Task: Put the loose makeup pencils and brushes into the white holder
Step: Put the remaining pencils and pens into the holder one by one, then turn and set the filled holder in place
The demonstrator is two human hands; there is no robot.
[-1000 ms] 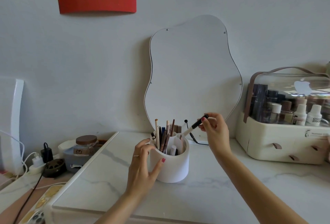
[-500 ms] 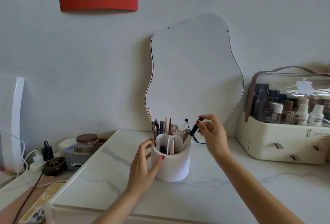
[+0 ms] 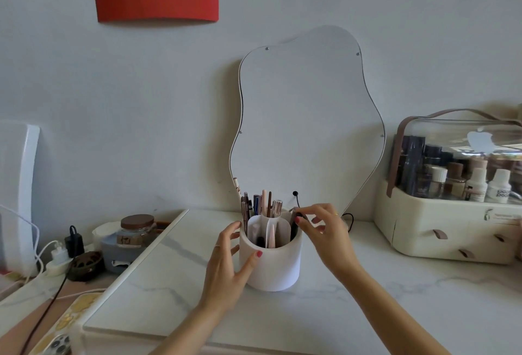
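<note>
My left hand [image 3: 226, 270] cups the left side of the white holder [image 3: 271, 267], thumb pressed on its front wall and fingers curved round the far side near the rim; this grip is a loose wrap on the holder, open-palmed against it. The holder stands upright on the marble-patterned desk [image 3: 367, 312], in front of the wavy mirror [image 3: 308, 117] that leans on the wall.

My right hand [image 3: 324, 233] sits at the holder's right rim. Thumb and forefinger pinch the top end of a dark pencil [image 3: 295, 227], the other fingers spread loosely behind. The pencil stands nearly upright with its lower part already down inside the right-hand compartment, just inside the rim; only its dark upper length shows above the wall, touching my fingertips [image 3: 300, 220].

In the rear compartments a cluster of pencils and brushes [image 3: 261, 203] stands upright, their tips above the rim. The front compartments hold a pale stick and a short dark item, low inside.

To the right, well apart, a cream cosmetics case [image 3: 452, 227] with a clear lid sits on the desk. On the left, beyond the desk edge, a glass jar [image 3: 137, 230] and chargers with cables [image 3: 67, 247] lie together.
</note>
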